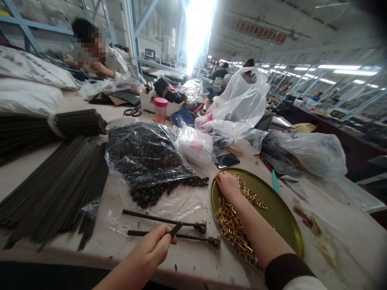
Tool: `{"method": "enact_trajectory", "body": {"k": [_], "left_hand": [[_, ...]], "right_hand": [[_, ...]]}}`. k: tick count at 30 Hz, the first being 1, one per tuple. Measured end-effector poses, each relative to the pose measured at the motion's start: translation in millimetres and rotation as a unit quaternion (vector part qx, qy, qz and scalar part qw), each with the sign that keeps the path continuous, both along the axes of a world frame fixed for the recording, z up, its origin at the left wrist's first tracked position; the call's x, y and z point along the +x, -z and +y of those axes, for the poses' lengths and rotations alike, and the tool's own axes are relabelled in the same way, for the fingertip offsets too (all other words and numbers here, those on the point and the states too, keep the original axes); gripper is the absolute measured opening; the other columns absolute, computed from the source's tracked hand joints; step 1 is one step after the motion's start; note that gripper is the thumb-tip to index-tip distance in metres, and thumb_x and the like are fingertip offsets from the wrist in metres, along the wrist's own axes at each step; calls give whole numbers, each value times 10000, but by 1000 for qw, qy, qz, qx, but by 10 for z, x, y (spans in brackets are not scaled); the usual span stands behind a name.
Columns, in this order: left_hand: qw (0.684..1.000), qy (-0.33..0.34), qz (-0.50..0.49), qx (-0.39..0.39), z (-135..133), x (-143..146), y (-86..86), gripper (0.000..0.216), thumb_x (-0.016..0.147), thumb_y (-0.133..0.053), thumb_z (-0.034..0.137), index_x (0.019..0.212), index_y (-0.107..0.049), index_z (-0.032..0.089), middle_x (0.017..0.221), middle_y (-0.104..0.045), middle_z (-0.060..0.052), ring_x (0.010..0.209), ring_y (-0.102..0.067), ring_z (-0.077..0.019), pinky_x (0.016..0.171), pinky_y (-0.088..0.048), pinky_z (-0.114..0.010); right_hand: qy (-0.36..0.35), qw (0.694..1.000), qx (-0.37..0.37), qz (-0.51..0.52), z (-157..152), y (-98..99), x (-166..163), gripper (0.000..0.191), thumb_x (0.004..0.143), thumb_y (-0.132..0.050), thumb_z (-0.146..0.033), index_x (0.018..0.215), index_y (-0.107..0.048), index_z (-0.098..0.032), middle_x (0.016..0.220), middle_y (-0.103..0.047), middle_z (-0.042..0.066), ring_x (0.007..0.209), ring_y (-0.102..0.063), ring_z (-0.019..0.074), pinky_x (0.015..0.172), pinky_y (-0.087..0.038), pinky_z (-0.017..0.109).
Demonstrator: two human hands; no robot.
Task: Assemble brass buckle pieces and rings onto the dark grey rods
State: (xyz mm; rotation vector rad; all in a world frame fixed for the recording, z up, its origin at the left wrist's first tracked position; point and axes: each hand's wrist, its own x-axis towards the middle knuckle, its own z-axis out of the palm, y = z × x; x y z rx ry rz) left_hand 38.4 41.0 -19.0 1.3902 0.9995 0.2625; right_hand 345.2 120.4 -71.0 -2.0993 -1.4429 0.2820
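My left hand (159,245) is closed around a dark flat strap (176,229), whose end sticks out past the thumb. Beneath and beyond it, two more dark straps (157,217) lie on the table, each with dark loops and a gold-coloured buckle at its right end. Over the far left rim of a round gold tray (279,213), my right hand (228,185) has its fingers pinched together; what they hold is too small to make out. Many gold buckles (231,225) lie in the tray, in a heap at the left and a row near the hand.
A plastic bag (148,149) spills small dark loops (157,193) left of the tray. Further left lie loose straps (60,185) and a tied bundle (75,123). Behind are a phone (227,160), a pink-lidded cup (160,109), scissors (132,112) and plastic bags. A co-worker (102,60) sits across.
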Motion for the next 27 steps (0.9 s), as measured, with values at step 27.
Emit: {"method": "enact_trajectory", "body": {"k": [27], "left_hand": [[973, 6, -4, 229, -585, -508, -307, 288, 830, -444, 413, 816, -547, 145, 718, -587, -1, 668, -520, -136, 594, -370, -220]], "right_hand": [[-126, 729, -52, 670, -1836, -600, -2104, 228, 683, -682, -362, 674, -577, -160, 603, -538, -38, 552, -465, 70, 527, -385, 175]]}}
